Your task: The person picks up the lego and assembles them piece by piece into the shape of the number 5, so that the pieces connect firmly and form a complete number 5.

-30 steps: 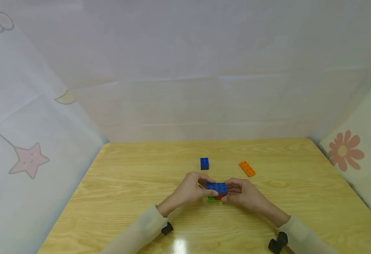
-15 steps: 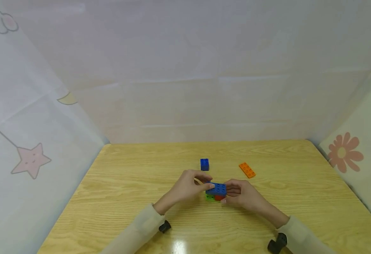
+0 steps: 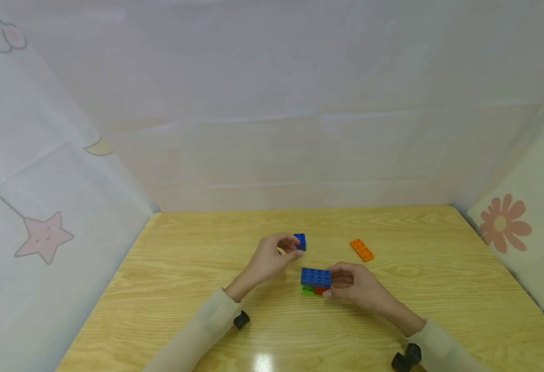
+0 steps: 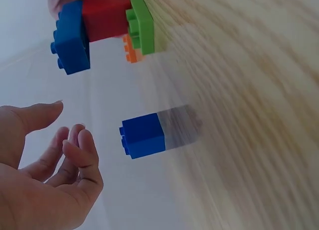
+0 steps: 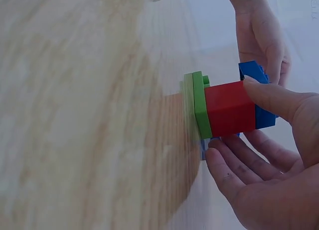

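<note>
A pale printed cloth [image 3: 272, 113] hangs behind a wood-grain tabletop [image 3: 192, 248], where a small blue brick [image 3: 301, 242] stands toward the far edge, just past the fingers of the left hand [image 3: 268, 258], the nearer one, which holds nothing, its thumb and fingers parted. The right hand [image 3: 360, 284] grips a stack [image 3: 316, 283] farther from that edge (an eight-stud blue brick [image 4: 72, 38] over a red brick [image 5: 232, 110] and green plate [image 5: 198, 108]), the top brick's long axis roughly parallel to it; an orange plate [image 3: 362, 250] lies toward the far right corner.

screened-off indoors, room type unclear, wood-grain table [image 3: 183, 248], pale hangings [image 3: 272, 113], printed star [image 3: 45, 237] and flower [image 3: 500, 223]
</note>
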The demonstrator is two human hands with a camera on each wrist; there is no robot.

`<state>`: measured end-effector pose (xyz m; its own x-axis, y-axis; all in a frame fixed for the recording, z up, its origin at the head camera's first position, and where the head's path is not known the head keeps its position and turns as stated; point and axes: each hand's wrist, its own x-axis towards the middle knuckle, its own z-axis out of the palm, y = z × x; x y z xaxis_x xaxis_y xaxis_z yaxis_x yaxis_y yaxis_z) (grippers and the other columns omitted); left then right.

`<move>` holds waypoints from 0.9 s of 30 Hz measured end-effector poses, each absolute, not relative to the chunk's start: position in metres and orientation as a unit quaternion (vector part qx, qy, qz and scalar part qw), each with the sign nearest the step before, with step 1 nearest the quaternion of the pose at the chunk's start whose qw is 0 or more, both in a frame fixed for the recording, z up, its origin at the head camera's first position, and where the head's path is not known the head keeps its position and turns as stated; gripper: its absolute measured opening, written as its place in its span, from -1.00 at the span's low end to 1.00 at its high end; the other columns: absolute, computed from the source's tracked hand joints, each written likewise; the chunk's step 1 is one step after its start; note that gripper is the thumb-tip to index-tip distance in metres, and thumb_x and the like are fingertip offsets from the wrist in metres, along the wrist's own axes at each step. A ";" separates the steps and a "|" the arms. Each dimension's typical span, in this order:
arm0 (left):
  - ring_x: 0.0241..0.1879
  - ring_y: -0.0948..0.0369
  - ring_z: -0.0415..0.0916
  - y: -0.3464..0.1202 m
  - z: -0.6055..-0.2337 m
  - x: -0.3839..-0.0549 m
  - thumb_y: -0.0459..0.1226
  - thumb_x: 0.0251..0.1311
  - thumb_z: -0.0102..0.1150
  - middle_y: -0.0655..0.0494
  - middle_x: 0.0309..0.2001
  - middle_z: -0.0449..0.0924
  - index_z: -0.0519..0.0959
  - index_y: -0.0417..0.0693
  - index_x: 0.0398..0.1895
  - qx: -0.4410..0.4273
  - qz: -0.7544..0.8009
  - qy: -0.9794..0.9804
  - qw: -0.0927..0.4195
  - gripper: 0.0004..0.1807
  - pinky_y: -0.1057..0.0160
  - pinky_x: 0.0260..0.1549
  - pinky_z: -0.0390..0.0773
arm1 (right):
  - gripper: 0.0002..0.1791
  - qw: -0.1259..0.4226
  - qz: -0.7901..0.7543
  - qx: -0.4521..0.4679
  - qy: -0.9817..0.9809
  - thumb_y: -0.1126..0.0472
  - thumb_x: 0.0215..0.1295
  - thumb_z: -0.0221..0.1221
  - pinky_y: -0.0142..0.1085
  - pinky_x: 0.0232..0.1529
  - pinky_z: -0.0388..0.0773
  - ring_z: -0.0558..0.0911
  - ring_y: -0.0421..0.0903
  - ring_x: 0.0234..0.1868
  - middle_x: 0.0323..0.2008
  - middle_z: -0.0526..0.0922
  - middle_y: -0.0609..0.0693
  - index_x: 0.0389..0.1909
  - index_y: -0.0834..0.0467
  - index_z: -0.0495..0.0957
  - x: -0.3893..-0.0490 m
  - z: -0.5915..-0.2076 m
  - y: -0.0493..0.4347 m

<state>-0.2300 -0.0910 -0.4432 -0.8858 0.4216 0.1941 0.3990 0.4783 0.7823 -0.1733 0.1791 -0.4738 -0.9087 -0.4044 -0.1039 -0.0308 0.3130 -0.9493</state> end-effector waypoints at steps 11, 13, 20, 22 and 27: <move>-0.06 0.12 0.65 -0.095 -0.454 -0.241 -0.18 0.41 0.34 -0.03 -0.03 0.72 0.63 -0.15 0.19 0.227 0.428 0.875 0.001 -0.62 0.16 -0.15 0.68 | -0.36 0.153 -0.577 -0.132 0.791 0.08 0.32 0.46 -0.13 0.19 0.71 0.70 0.15 0.24 0.22 0.67 0.27 0.31 0.31 0.54 -0.167 -0.472 0.182; -0.01 0.07 0.66 -0.095 -0.457 -0.243 -0.19 0.41 0.35 -0.07 0.01 0.72 0.61 -0.15 0.24 0.227 0.422 0.878 0.000 -0.59 0.09 -0.09 0.70 | -0.35 0.151 -0.577 -0.130 0.792 0.09 0.31 0.46 -0.15 0.18 0.71 0.70 0.15 0.23 0.22 0.67 0.27 0.31 0.31 0.53 -0.167 -0.473 0.181; 0.22 -0.07 0.61 -0.093 -0.465 -0.255 -0.17 0.39 0.37 -0.13 0.21 0.67 0.53 -0.11 0.38 0.212 0.397 0.893 0.018 -0.45 -0.05 0.15 0.67 | -0.33 0.138 -0.574 -0.131 0.796 0.06 0.29 0.48 -0.19 0.15 0.73 0.69 0.20 0.25 0.22 0.67 0.29 0.31 0.30 0.54 -0.166 -0.474 0.178; 0.24 -0.08 0.59 -0.092 -0.465 -0.258 -0.16 0.38 0.38 -0.13 0.24 0.65 0.53 -0.11 0.39 0.208 0.395 0.894 0.024 -0.44 -0.06 0.18 0.66 | -0.34 0.133 -0.571 -0.130 0.800 0.04 0.29 0.48 -0.15 0.16 0.73 0.70 0.19 0.25 0.23 0.68 0.27 0.30 0.27 0.55 -0.166 -0.473 0.177; 0.27 -0.08 0.59 -0.091 -0.465 -0.261 -0.15 0.37 0.40 -0.16 0.29 0.63 0.52 -0.12 0.41 0.207 0.395 0.894 0.035 -0.41 -0.06 0.21 0.66 | -0.39 0.123 -0.566 -0.131 0.805 0.03 0.31 0.46 -0.06 0.20 0.71 0.69 0.19 0.26 0.24 0.67 0.24 0.28 0.22 0.58 -0.165 -0.470 0.176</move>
<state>-0.2612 -0.0907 -0.4646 -0.9119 0.3978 0.1007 0.3423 0.6021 0.7213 -0.1647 0.1757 -0.4697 -0.9354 -0.3502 -0.0487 -0.0729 0.3258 -0.9426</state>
